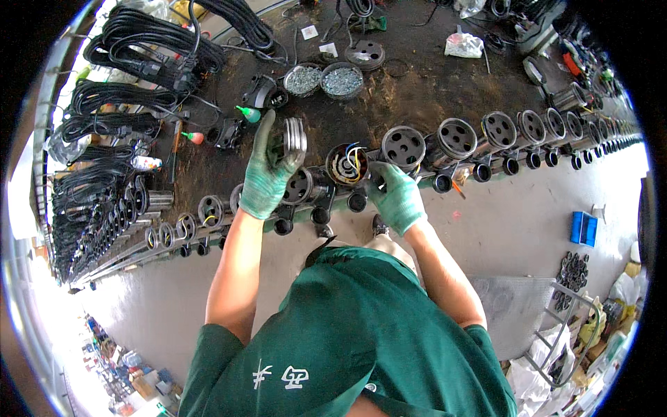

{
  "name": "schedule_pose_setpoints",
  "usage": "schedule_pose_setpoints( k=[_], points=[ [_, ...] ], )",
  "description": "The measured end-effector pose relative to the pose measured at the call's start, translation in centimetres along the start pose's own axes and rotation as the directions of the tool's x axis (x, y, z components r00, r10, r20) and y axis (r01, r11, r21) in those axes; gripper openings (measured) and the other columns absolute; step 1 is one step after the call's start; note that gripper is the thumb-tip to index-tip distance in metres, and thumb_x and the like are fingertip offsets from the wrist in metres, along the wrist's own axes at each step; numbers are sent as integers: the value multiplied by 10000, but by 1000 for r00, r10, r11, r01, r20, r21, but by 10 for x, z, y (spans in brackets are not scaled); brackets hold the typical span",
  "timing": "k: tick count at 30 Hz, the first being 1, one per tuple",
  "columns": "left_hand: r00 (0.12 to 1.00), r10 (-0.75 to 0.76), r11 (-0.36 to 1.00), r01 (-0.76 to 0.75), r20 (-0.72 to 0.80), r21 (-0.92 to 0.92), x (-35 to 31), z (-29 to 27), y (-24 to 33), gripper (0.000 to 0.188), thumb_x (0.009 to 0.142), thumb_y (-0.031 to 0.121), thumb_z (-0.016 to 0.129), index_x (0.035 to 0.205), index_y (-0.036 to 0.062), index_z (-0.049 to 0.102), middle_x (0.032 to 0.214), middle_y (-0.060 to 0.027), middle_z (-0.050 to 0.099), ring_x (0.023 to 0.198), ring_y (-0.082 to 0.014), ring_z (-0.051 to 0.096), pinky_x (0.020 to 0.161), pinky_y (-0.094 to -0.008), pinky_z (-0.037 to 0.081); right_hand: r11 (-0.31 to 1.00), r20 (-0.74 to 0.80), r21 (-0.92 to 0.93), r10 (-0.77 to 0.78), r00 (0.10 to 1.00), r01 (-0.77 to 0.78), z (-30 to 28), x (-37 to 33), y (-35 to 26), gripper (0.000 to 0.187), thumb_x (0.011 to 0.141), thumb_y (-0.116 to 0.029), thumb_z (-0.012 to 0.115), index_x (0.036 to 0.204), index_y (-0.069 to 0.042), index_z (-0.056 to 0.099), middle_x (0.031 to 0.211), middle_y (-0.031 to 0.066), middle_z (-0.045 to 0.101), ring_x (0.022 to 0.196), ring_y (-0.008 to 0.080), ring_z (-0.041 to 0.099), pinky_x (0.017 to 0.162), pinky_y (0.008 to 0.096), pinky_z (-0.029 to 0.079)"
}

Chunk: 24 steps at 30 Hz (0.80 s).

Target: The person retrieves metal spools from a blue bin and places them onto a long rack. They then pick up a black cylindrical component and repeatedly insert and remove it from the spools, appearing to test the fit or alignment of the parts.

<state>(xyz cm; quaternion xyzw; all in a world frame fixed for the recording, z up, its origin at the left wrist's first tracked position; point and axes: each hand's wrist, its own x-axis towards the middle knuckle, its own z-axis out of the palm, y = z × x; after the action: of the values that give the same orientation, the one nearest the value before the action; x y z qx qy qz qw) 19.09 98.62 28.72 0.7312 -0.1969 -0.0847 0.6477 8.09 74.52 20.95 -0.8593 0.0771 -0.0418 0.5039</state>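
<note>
Green-gloved, the left hand (267,175) grips a ridged disc (295,137) above the bench (417,76), while the right hand (398,197) bends beside the open cylinder (336,169) of wires (358,162), its hold unclear.

A head-worn fisheye looks down over the workbench (417,76)

- We wear a dark green short-sleeved T-shirt (333,306).
- White printed marks (295,377) sit on our left chest.
- Our left glove (267,177) and right glove (399,198) are knitted, mint green toward the cuffs, greyer along the fingers.
- Our shoes (380,224) look dark.
</note>
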Motion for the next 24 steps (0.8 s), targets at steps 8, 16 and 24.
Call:
schedule_pose_setpoints(
  k=[8,16,24],
  points=[
    [997,-65,993,67,32,-93,-7,10,-4,916,959,377,776,1668,171,234,1455,-88,562,1238,-186,604,1106,-347,479,863,179,-502,158,971,-48,16,45,-41,399,935,-420,715,1133,-74,693,1107,169,745,1016,372,722,860,478,579],
    [987,-113,984,127,111,-128,24,-9,-43,758,1064,575,518,1633,110,331,1558,-108,492,1403,-211,487,1180,-361,393,952,75,-303,58,996,-33,32,48,-33,274,923,-299,723,1048,-56,736,1049,196,720,982,395,702,839,462,559],
    [873,-345,922,383,345,-46,59,-13,-51,616,1113,485,460,1605,119,400,1516,-90,545,1349,-167,535,1158,-327,429,999,-142,-14,-32,989,30,43,16,-21,241,861,-43,731,1099,-11,727,1088,217,699,950,436,684,809,458,559]
  ],
)
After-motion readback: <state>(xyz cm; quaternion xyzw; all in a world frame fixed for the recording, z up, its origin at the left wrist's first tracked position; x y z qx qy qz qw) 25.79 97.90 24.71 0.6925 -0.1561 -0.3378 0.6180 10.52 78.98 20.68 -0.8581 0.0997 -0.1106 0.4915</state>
